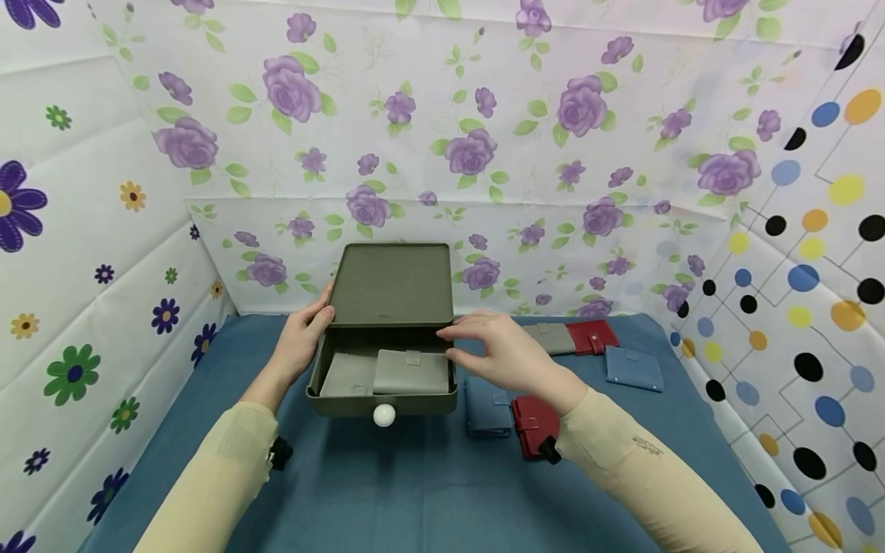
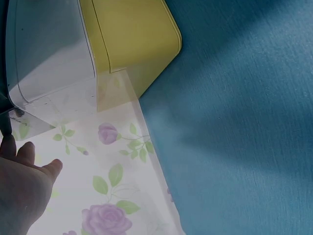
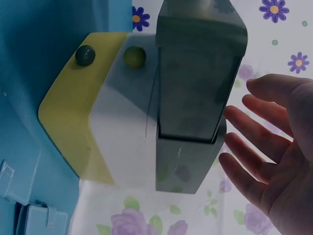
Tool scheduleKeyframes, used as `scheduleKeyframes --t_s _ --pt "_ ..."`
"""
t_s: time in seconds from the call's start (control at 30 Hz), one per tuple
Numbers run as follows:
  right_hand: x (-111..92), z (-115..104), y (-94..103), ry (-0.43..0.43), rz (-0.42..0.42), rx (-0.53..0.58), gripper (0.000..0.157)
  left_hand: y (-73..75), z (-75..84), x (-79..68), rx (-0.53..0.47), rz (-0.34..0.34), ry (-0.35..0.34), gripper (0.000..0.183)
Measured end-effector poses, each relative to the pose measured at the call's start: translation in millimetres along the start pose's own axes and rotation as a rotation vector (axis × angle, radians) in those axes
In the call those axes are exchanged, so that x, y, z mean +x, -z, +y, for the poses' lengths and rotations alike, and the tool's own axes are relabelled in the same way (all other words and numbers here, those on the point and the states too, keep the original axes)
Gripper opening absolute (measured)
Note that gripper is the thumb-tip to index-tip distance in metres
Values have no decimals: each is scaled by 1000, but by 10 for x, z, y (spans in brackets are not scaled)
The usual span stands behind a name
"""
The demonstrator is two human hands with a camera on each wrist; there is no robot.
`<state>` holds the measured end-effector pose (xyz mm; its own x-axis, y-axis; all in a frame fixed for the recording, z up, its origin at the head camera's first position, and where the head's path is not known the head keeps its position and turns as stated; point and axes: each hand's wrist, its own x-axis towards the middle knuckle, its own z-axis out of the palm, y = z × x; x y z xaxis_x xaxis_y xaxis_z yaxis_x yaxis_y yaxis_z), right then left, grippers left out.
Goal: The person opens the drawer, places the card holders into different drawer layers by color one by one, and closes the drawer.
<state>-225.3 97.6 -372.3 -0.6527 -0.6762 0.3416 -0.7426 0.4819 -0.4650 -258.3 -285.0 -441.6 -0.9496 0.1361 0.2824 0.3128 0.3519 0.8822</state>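
A small drawer cabinet (image 1: 392,286) with an olive top stands at the back of the table. Its olive top drawer (image 1: 415,405), with a white knob (image 1: 384,415), is pulled out. Two grey wallets, one on the left (image 1: 346,374) and one on the right (image 1: 412,371), lie inside. My left hand (image 1: 307,338) rests against the cabinet's left side, fingers fairly straight. At the right side, my right hand (image 1: 505,349) holds nothing, its fingers spread beside the drawer opening. Whether its fingertips touch the cabinet, I cannot tell. White and yellow lower drawers (image 3: 83,107) show in the right wrist view.
Right of the cabinet lie a blue wallet (image 1: 488,408) and a red wallet (image 1: 535,426), the latter partly behind my right arm. Farther back are a grey wallet (image 1: 549,336), another red one (image 1: 593,338) and another blue one (image 1: 632,367). Patterned cloth walls enclose the blue table (image 1: 415,499).
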Motion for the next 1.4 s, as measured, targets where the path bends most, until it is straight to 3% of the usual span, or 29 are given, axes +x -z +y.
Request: scheduleKeyframes --t_s 0.3,0.83,1.4 --pt "-152 152 57 -60 31 29 32 2 5 -5 -3 0 9 56" --pt "-332 447 137 -121 36 -31 31 -3 -9 7 11 13 -8 56" --pt "-564 1006 164 -349 -41 -63 34 -5 28 -8 1 1 14 57"
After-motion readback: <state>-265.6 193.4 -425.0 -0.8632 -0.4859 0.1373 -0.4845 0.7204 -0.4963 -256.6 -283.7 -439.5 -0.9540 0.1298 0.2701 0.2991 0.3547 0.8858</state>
